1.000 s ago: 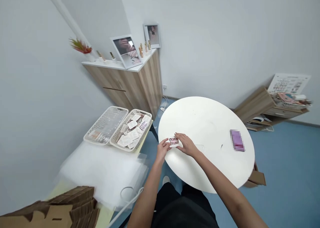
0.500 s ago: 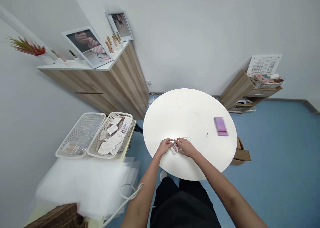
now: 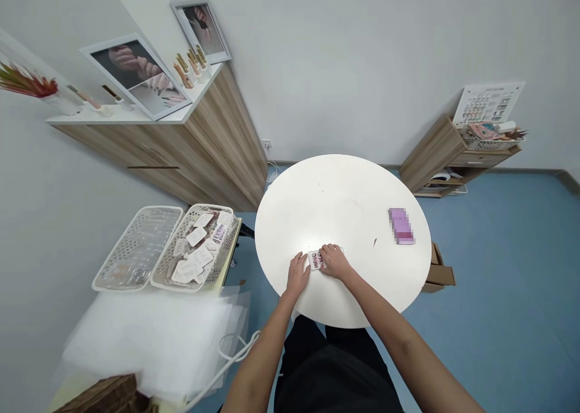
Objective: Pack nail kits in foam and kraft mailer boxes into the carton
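A small white card of press-on nails (image 3: pixel 315 260) lies on the round white table (image 3: pixel 344 207) near its front edge. My right hand (image 3: pixel 334 261) rests on the card's right side with its fingers curled over it. My left hand (image 3: pixel 298 273) lies just left of the card, fingers together and pointing at it, touching its left edge. A clear plastic piece seems to lie under my right hand; I cannot make it out well.
A purple blurred object (image 3: pixel 401 225) lies at the table's right. Two white baskets (image 3: pixel 136 247) stand on a low table to the left, one (image 3: pixel 199 250) with several packets. Clear plastic sheets (image 3: pixel 149 334), a wooden cabinet (image 3: pixel 181 141), a shelf (image 3: pixel 457 153) and a cardboard box (image 3: pixel 437 272) stand around.
The hands brought the card down from a two-handed hold onto the table; the left hand slid back beside it. The camera turned left and down.
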### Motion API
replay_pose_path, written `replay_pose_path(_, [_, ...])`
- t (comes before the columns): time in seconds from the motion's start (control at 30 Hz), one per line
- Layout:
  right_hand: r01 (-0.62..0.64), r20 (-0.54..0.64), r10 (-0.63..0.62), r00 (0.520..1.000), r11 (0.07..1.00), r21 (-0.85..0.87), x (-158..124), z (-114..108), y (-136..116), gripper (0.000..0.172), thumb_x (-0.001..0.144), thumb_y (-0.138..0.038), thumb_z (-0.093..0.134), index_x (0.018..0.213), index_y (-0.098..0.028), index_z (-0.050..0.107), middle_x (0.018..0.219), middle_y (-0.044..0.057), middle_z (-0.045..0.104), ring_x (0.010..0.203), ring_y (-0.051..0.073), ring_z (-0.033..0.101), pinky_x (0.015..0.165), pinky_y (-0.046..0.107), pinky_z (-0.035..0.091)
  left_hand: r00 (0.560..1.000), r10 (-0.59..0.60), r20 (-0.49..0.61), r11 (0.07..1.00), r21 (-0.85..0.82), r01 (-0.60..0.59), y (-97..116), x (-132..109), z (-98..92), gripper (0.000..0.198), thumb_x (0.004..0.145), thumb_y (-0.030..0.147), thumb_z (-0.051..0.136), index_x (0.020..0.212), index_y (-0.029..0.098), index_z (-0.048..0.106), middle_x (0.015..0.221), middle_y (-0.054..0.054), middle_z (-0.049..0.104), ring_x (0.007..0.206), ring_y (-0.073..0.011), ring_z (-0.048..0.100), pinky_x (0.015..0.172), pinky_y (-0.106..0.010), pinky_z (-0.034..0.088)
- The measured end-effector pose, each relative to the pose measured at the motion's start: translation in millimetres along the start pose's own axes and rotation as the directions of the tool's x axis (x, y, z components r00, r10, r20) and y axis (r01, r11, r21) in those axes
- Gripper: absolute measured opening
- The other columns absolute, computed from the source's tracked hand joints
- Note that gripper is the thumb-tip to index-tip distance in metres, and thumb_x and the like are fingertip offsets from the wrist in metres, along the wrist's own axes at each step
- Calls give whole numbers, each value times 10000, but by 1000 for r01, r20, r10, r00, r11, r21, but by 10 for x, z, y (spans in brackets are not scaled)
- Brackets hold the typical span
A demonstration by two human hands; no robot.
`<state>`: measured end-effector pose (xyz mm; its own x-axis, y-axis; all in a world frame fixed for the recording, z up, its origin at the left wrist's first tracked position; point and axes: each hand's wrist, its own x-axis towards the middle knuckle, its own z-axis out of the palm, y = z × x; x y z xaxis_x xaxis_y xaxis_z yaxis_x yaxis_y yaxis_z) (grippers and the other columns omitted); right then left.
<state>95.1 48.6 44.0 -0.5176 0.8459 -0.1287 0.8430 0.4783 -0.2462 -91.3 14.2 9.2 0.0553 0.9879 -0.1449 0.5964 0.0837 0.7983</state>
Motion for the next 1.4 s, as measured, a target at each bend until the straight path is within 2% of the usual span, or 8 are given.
replay_pose_path(0.33, [-22,-9,23,1000,998,56,36,87,41,492,810,-365,644,1244,-151,554,1209,157,574,1105,309,482,977,453,357,936,242,254,819,464,-338,-43,-363,125,589,954,250,356,1526,228,217,1598,-97,226,1474,-283,183,1164,-589,146])
replay_pose_path(0.43, [-162,-117,178,977,977,137,-124,122,163,473,887,-361,546,1309,-151,505,1264,157,551,1143,293,465,963,425,385,932,261,253,800,483,-355,-33,-367,121,599,957,255,355,1533,233,190,1600,-96,217,1477,-279,173,1170,-585,134])
replay_pose_path(0.6, [-515,-112,549,828,825,234,-487,271,361,439,906,-293,479,1308,-122,513,1333,199,516,1201,327,447,930,440,426,948,244,205,831,460,-313,-72,-364,203,607,965,309,358,1536,199,183,1601,-138,192,1478,-288,164,1170,-567,162])
replay_pose_path(0.77, [-559,-98,596,797,790,252,-600,508,335,472,868,-314,500,1307,-146,539,1439,190,452,1331,366,363,1003,511,376,964,206,166,874,412,-258,-123,-428,359,664,966,369,354,1547,180,94,1597,-166,194,1482,-299,136,1163,-597,132])
replay_pose_path(0.9, [-564,-133,645,752,735,375,-482,527,323,435,838,-310,485,1246,-196,586,1326,152,566,1233,324,497,959,488,424,977,164,137,899,387,-205,-104,-472,435,696,957,375,373,1549,187,61,1597,-173,186,1479,-314,140,1152,-629,111])
replay_pose_path(1.1, [-380,-142,573,807,688,618,-353,202,213,443,871,-174,395,1295,-234,508,1154,72,676,984,198,654,812,344,517,979,123,162,910,376,-177,-38,-573,422,703,932,351,408,1543,155,122,1584,-181,221,1476,-325,147,1152,-631,114])
replay_pose_path(1.27, [-267,-221,405,887,841,471,-375,110,-91,423,874,-98,401,1238,-217,580,1155,73,689,1055,204,629,897,360,504,941,234,244,911,284,-300,-59,-707,339,585,933,255,373,1506,191,273,1507,-126,417,1447,-281,273,1165,-579,200])
replay_pose_path(1.4, [-81,-287,173,942,949,304,-453,268,-197,481,851,-14,386,1238,-191,610,1245,90,661,1172,221,580,979,410,479,959,251,130,921,272,-278,-39,-693,210,564,918,151,317,1480,202,331,1456,-111,480,1394,-232,383,1161,-503,289])
